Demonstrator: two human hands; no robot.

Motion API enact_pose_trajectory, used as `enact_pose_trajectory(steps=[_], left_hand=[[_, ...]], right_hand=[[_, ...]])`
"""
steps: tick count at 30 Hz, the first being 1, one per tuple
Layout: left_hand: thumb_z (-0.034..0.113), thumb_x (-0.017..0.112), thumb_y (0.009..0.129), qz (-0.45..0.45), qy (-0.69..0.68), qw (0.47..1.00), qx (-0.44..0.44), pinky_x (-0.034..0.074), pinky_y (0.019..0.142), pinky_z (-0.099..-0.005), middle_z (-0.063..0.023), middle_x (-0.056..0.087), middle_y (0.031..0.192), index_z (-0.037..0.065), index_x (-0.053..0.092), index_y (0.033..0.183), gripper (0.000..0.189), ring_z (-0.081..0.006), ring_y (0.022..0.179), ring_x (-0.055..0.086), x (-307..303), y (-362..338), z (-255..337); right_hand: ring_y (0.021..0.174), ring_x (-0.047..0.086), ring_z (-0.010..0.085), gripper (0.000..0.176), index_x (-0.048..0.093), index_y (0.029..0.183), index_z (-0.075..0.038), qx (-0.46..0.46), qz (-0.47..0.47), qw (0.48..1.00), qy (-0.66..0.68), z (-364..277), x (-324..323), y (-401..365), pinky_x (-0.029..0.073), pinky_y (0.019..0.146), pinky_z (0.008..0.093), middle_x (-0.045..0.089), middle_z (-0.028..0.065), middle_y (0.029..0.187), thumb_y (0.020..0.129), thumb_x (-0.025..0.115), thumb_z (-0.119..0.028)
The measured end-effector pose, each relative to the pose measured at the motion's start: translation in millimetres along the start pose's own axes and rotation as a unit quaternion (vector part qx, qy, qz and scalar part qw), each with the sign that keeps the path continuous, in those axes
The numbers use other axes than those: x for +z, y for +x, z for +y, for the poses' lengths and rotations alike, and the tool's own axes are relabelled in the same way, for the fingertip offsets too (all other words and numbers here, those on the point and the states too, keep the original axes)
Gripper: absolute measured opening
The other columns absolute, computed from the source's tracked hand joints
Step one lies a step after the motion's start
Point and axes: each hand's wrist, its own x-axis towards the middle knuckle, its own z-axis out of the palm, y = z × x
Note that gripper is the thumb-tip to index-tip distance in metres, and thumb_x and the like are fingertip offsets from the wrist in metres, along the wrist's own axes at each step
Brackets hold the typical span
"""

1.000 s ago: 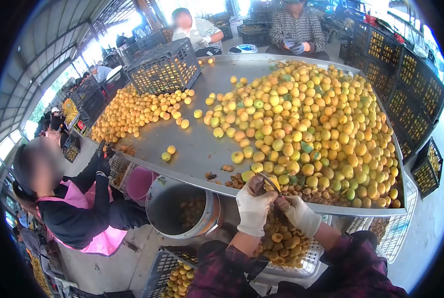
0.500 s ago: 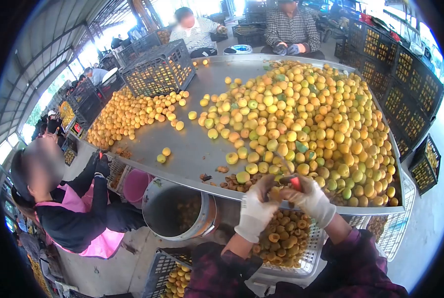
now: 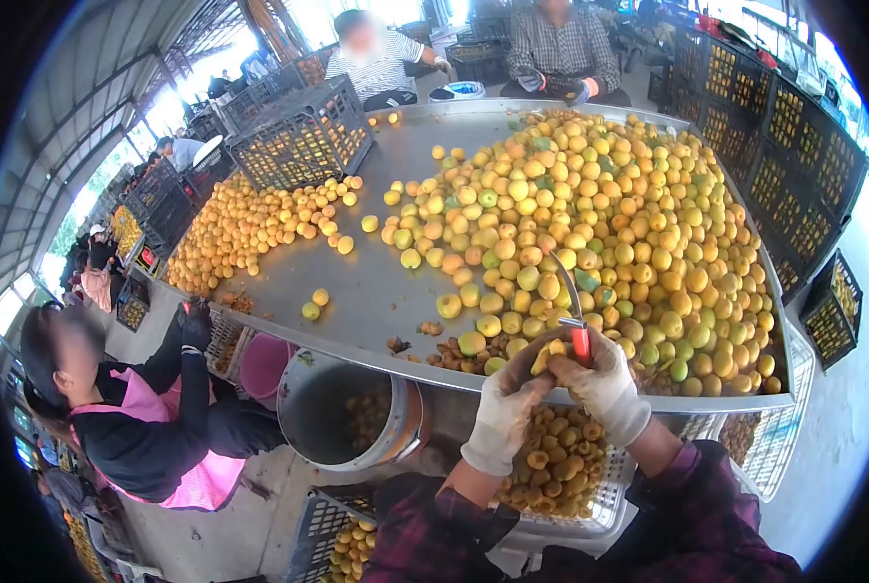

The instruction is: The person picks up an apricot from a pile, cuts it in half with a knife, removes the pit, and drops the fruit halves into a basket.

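Both my hands are gloved in white and close together at the metal table's near edge. A piece of yellow fruit (image 3: 547, 356) is in the closed fingers of my left hand (image 3: 505, 408). My right hand (image 3: 604, 389) is closed round the red handle of a curved knife (image 3: 580, 342), whose blade points up over the fruit pile (image 3: 590, 214). Under my hands, a white basket (image 3: 604, 505) holds cut fruit (image 3: 556, 462).
A black crate (image 3: 303, 136) lies beside a smaller fruit heap (image 3: 250, 223). Left of my hands stand a large bucket (image 3: 405, 428) and a pink bucket (image 3: 264, 364). A person in pink (image 3: 153, 418) sits left; two others sit across the table (image 3: 357, 321).
The red-handled knife has turned so its blade and handle show clearly above my right hand. The fruit piece in my left hand is now visible. The people across the table have moved their hands.
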Motion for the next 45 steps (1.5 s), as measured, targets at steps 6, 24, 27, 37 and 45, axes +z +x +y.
enact_pose_trajectory(steps=[6,24,27,37,45], left_hand=[[0.025,0.063,0.099,0.058,0.09,0.994,-0.027,0.049,0.089,-0.0246,-0.0052,0.065,0.116,-0.008,0.053,0.135,0.049,-0.0116,0.103,0.062,9.7,-4.0,12.0],[0.014,0.055,0.1,0.135,0.481,0.844,0.197,0.053,0.085,-0.0306,-0.0078,0.068,0.109,-0.003,0.063,0.116,0.025,-0.0166,0.096,0.065,-29.6,-5.4,-43.3],[0.019,0.058,0.1,0.06,-0.183,0.98,0.059,0.051,0.09,-0.0304,-0.0077,0.067,0.113,-0.003,0.062,0.118,0.029,-0.0158,0.1,0.064,-23.5,-5.7,-35.0],[0.028,0.065,0.097,0.148,-0.134,0.979,-0.039,0.047,0.098,-0.0307,-0.0079,0.065,0.116,-0.007,0.058,0.125,0.046,-0.0162,0.106,0.062,11.8,3.6,-16.4],[0.027,0.061,0.099,0.122,0.164,0.975,0.093,0.051,0.095,-0.0347,-0.0099,0.064,0.117,-0.003,0.057,0.126,0.04,-0.0202,0.106,0.063,7.7,-6.7,-17.2]], right_hand=[[0.08,0.052,0.004,0.04,0.059,0.123,0.0,-0.01,-0.027,0.999,0.015,3.8,-2.0,-0.1,0.049,0.07,0.0227,0.061,-0.0024,0.091,0.085,0.073,-0.006],[0.074,0.065,0.0279,0.036,0.058,0.101,-0.005,-0.244,-0.009,0.956,-0.165,30.6,14.3,-15.5,0.052,0.068,0.0352,0.065,0.0139,0.081,0.07,0.074,-0.009],[0.072,0.058,0.0128,0.035,0.058,0.101,-0.004,-0.094,0.015,0.981,-0.17,9.5,15.3,-13.0,0.05,0.069,0.0308,0.061,0.0079,0.078,0.07,0.075,-0.006],[0.072,0.058,0.0124,0.036,0.055,0.103,-0.002,-0.083,0.097,0.985,-0.114,10.6,19.1,-3.5,0.05,0.068,0.0308,0.061,0.0073,0.08,0.075,0.075,-0.012],[0.074,0.065,0.038,0.032,0.052,0.099,-0.006,-0.177,0.043,0.957,-0.227,11.9,21.8,-7.5,0.051,0.064,0.0413,0.063,0.0167,0.077,0.075,0.072,-0.014]])
